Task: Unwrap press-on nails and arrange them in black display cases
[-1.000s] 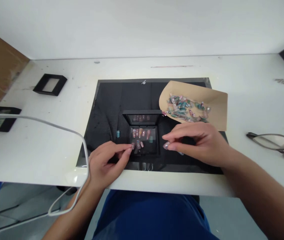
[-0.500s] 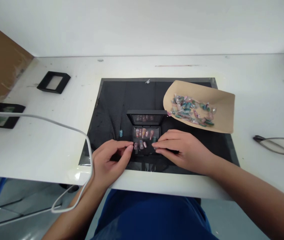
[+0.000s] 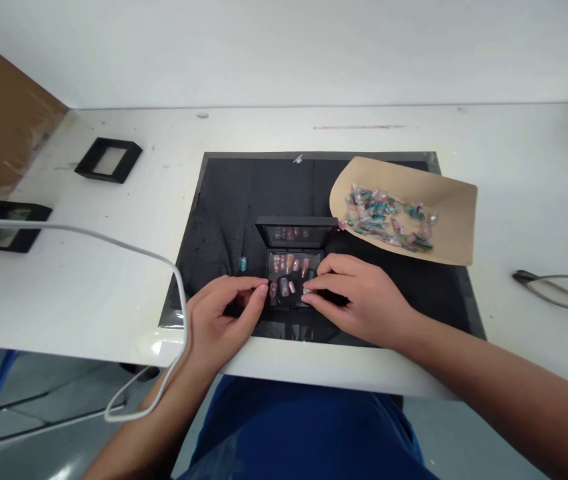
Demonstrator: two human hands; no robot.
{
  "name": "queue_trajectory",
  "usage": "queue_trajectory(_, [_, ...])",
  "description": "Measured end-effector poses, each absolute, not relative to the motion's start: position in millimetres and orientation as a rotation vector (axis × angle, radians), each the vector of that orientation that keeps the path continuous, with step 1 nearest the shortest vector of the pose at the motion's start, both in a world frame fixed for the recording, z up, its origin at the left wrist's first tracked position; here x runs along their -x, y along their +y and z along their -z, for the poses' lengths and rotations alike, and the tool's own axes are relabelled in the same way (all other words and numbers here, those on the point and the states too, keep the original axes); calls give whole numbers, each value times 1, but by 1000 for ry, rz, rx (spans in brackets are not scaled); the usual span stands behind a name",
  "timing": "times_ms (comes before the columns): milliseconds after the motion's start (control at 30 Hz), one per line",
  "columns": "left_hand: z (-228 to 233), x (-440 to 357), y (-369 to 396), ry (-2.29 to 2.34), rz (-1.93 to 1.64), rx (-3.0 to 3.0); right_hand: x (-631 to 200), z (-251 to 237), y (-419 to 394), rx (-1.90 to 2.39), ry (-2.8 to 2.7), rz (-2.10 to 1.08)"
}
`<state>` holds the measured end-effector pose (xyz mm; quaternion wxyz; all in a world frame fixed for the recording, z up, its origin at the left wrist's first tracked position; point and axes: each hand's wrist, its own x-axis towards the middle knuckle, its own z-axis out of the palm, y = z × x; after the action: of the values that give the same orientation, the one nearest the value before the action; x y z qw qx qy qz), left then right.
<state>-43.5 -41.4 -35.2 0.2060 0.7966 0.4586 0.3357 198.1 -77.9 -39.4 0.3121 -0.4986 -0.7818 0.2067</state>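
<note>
A shallow, black, hard-looking case (image 3: 297,221) stood open on a wrinkled, ribbed black mat (image 3: 259,187), its hinged lid tilted up with a glossy inner panel that mirrored the pieces below. Inside lay two rows of glossy nail-shaped pieces (image 3: 289,263), some rounded, some tapered, in pinks and ambers. The right hand (image 3: 371,300) reached over the case's right side, thumb and forefinger pinched on a small pale piece (image 3: 306,291). The left hand (image 3: 221,317) had thumb and forefinger nearly together at the case's left edge; whether they gripped it could not be told. A squarish blue piece (image 3: 243,264) lay on the mat nearby. A smooth brown paper tray (image 3: 451,223) held a jumbled, shiny heap of pieces (image 3: 379,217), too blurred to separate. The right fingers hid the case's right corner; the glasses (image 3: 567,292) were cut off by the frame, and a white cable (image 3: 114,247) crossed the left forearm.
</note>
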Motion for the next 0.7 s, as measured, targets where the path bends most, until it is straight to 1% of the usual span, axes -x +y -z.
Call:
queue_trajectory(100, [35, 43, -40, 1236, -938, -2259, -196, 32, -82, 1414, -2052, -505])
queue_trajectory(267, [34, 41, -38, 1143, -957, -2347, -198, 19, -89, 1520, -2109, -535])
queue_trajectory(400, [32, 41, -36, 1126, -948, -2362, -201, 21, -90, 1468, -2165, -529])
queue_trajectory(567, [33, 42, -35, 1126, -941, -2336, -203, 23, -88, 1349, -2155, -609])
queue_trajectory(700, [34, 42, -36, 1104, -939, -2322, -205, 26, -84, 1308, -2189, -576])
